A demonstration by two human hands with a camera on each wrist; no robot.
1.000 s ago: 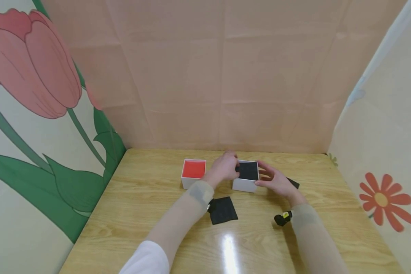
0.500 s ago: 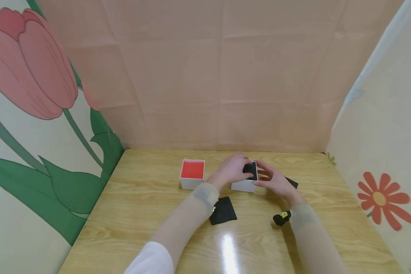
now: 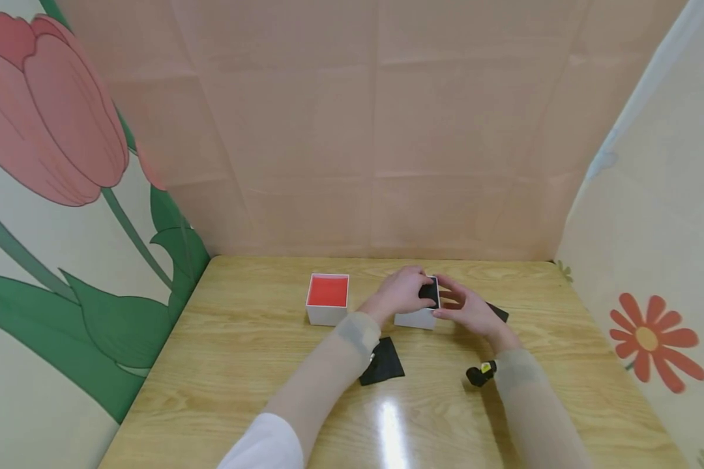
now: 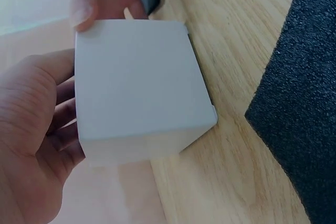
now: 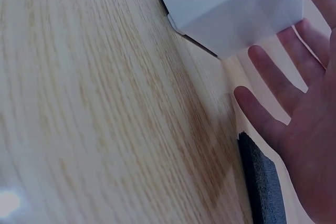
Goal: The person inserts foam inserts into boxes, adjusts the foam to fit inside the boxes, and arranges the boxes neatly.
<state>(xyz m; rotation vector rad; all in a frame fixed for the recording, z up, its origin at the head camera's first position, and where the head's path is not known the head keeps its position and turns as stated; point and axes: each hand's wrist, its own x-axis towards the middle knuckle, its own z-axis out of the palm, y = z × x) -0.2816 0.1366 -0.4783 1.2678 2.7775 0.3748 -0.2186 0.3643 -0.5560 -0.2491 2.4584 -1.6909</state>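
Note:
A white box stands on the table with its top open, and a black foam piece lies in the opening. My left hand reaches over it from the left, its fingers and thumb pressing on the foam and covering part of it. In the left wrist view, the thumb of that left hand lies by the rim; its fingertips are hidden behind the box. My right hand steadies the box from the right, thumb at the near corner and forefinger at the far one. Its other fingers are spread.
A second white box, lined with red, stands to the left. One black foam sheet lies in front of the left forearm. Another black foam piece lies behind my right hand. A wooden table meets fabric-covered walls.
My left hand has moved right, from the box's left edge to over the black foam, covering more of it. The right hand stays at the box.

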